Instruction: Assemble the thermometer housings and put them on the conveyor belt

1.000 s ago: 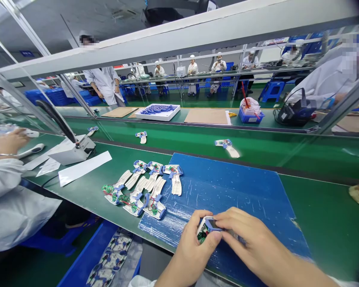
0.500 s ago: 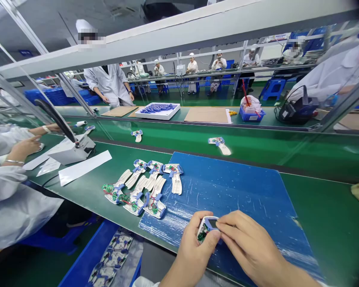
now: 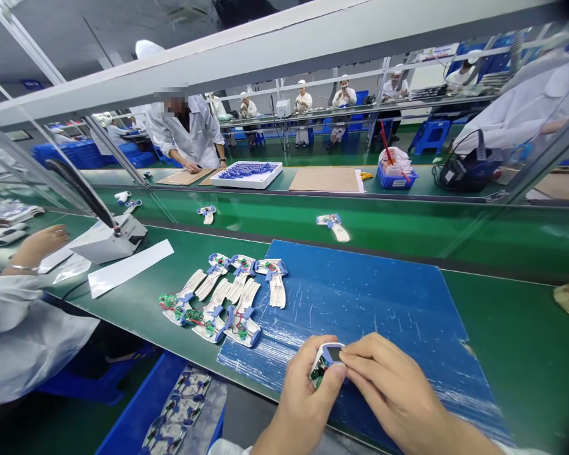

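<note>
My left hand (image 3: 303,398) and my right hand (image 3: 389,392) are both closed on one small white and blue device half (image 3: 325,360) with a green circuit board inside, held low over the near edge of the blue mat (image 3: 360,303). The right fingers press on its top by the small screen. To the left, several more open device halves (image 3: 222,297) lie fanned out across the mat's left edge and the green bench.
Two device halves (image 3: 332,226) ride the green conveyor belt behind the mat. A co-worker's sleeve and hand (image 3: 33,253) are at the left by a white machine (image 3: 109,237) and paper strips. A blue bin (image 3: 171,417) with more parts sits below the bench.
The parts on the conveyor belt have drifted left. My hands shifted slightly around the device. The person across the belt has leaned down toward the far bench.
</note>
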{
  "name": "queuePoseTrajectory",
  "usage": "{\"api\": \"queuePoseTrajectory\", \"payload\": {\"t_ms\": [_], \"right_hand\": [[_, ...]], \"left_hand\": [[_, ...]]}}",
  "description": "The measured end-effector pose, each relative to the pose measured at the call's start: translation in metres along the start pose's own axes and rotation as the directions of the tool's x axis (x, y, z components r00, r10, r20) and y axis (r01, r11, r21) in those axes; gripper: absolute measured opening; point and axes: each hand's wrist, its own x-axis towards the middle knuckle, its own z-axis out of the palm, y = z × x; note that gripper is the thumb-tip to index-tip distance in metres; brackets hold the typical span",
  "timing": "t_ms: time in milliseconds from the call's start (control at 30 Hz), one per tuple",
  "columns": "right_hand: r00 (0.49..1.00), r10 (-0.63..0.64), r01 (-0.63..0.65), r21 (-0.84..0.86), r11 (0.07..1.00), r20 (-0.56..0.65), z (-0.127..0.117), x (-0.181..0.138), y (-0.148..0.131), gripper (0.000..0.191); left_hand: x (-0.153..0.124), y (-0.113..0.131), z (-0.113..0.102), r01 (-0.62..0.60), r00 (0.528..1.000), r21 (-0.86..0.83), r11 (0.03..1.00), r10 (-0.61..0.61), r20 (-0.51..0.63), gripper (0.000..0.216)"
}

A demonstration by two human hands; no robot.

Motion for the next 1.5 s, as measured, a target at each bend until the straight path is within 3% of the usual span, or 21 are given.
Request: {"api": "queuePoseTrajectory", "payload": {"t_ms": [400,500,600,667,733,867,933,1067,1267,1333,1400,1500], "right_hand": [[0.994,0.089,-0.091,0.023,0.996,0.062,0.002,-0.005,0.003,0.022],[0.994,0.106,-0.107,0.041,0.993,0.027,0.001,-0.003,0.005,0.019],[0.977,0.213,-0.211,0.061,0.976,-0.021,-0.001,-0.001,0.010,0.011],[0.957,0.290,-0.289,0.088,0.953,0.004,-0.004,0.001,0.012,0.016],[0.926,0.363,-0.375,0.132,0.918,0.105,-0.008,0.004,0.012,0.012],[0.766,0.527,-0.610,0.155,0.777,0.369,-0.015,0.009,0.008,0.009],[0.737,0.536,-0.638,0.160,0.753,0.412,-0.016,0.010,0.005,0.013],[0.768,0.503,-0.600,0.170,0.782,0.396,-0.015,0.009,0.004,0.016],[0.759,0.500,-0.582,0.088,0.809,0.418,-0.026,0.014,0.009,0.007],[0.825,0.407,-0.432,-0.027,0.902,0.392,-0.030,0.008,0.012,0.029],[0.916,0.240,-0.184,-0.196,0.963,0.321,-0.031,-0.001,0.020,0.048],[0.968,0.043,0.058,-0.385,0.921,0.249,-0.034,-0.007,0.051,0.041]], "left_hand": [[0.005,0.001,-0.002,-0.040,0.999,0.002,0.999,0.040,0.017,0.031],[0.006,0.004,-0.006,-0.069,0.998,-0.006,0.998,0.069,0.010,0.029],[0.008,0.006,-0.009,-0.103,0.995,-0.014,0.995,0.103,-0.012,0.030],[0.008,0.006,-0.010,-0.115,0.993,-0.023,0.993,0.115,-0.011,0.031],[0.007,0.005,-0.009,-0.100,0.995,-0.043,0.994,0.100,-0.002,0.032],[0.003,0.002,-0.007,-0.004,1.000,-0.083,0.997,0.006,0.023,0.038],[0.001,0.000,-0.007,0.017,0.999,-0.090,0.996,-0.014,0.031,0.040],[0.002,0.000,-0.008,0.025,0.998,-0.094,0.995,-0.019,0.065,0.042],[0.009,0.000,-0.008,0.117,0.990,-0.209,0.971,-0.098,0.102,0.046],[0.013,-0.001,-0.007,0.188,0.982,-0.282,0.941,-0.173,0.078,0.053],[0.017,-0.001,-0.004,0.264,0.964,-0.372,0.890,-0.261,0.058,0.060],[0.027,0.001,-0.002,0.300,0.953,-0.487,0.820,-0.282,0.113,0.073]]}}
